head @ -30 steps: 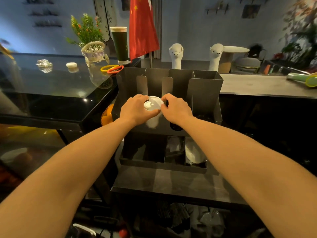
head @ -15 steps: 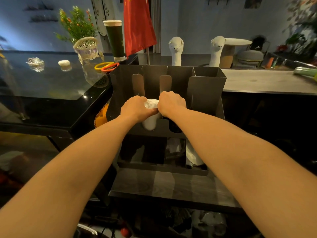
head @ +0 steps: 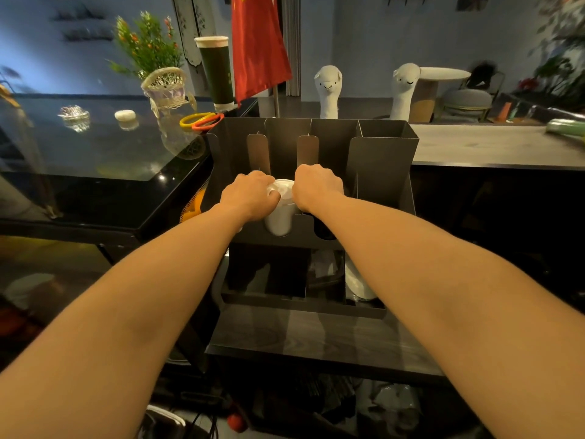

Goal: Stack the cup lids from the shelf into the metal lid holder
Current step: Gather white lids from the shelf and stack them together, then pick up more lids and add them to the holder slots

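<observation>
White lids (head: pixel 279 218) stand stacked in a slot left of centre in the dark metal holder (head: pixel 381 160), showing through its front cutout. The left hand (head: pixel 248 196) and right hand (head: pixel 318 186) flank the top lid, fingers curled round its rim and hiding most of it. Behind the holder are two alpaca figures (head: pixel 328 90), a red flag (head: pixel 258 49), a tall green cup (head: pixel 217 71) and a flower basket (head: pixel 166 88) on a black counter (head: pixel 95 160)

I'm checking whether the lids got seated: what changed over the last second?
Little moved. The left hand and right hand closed in over the stack of white plastic cup lids, so less of the top lid's face shows; they seem to press it down. Both hands hold the stack as before, and it stands in the same slot of the dark metal lid holder.
</observation>
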Tool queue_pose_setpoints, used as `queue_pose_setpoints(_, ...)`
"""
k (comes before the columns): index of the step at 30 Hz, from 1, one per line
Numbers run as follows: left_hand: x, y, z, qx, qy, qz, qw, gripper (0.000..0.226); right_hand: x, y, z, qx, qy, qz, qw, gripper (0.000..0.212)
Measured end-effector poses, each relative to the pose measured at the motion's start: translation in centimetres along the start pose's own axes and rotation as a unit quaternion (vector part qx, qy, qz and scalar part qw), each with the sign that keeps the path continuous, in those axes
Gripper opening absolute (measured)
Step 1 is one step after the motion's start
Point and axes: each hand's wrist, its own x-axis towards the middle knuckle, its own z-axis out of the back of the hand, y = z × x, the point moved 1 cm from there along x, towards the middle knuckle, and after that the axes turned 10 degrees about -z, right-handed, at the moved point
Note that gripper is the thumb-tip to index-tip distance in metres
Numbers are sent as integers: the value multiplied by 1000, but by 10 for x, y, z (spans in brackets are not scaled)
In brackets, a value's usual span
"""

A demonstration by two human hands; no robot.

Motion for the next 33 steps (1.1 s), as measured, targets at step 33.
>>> queue_pose_setpoints(33,-96,-212,-192,-265,162,-38,950,21,-171,-264,-88,79,150,-268,949,24)
